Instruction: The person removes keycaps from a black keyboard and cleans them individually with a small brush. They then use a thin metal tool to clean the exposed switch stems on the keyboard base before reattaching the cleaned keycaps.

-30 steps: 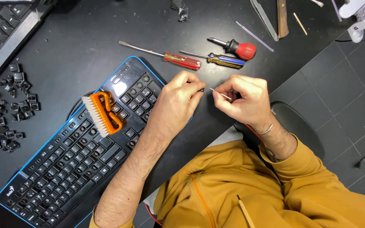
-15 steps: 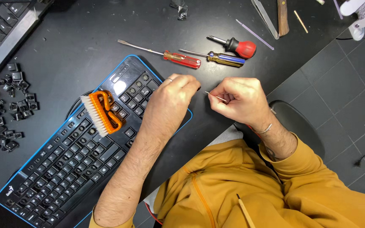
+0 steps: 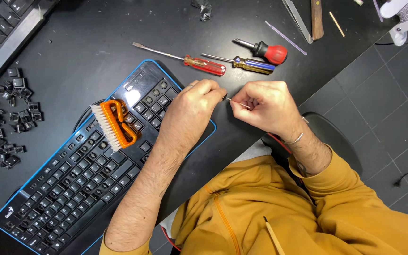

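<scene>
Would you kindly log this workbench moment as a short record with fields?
Left hand: left hand pinches a small dark part over the keyboard
Right hand: right hand holds a thin stick pointed at that part
On keyboard: orange brush
Table left: loose black keycaps
Behind hands: three screwdrivers
Surface: black table

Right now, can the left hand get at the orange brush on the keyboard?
Probably yes. The brush lies uncovered on the keyboard, just beside the left hand, nothing between. But its fingers pinch something small, too tiny to identify, so they are not free.
</scene>
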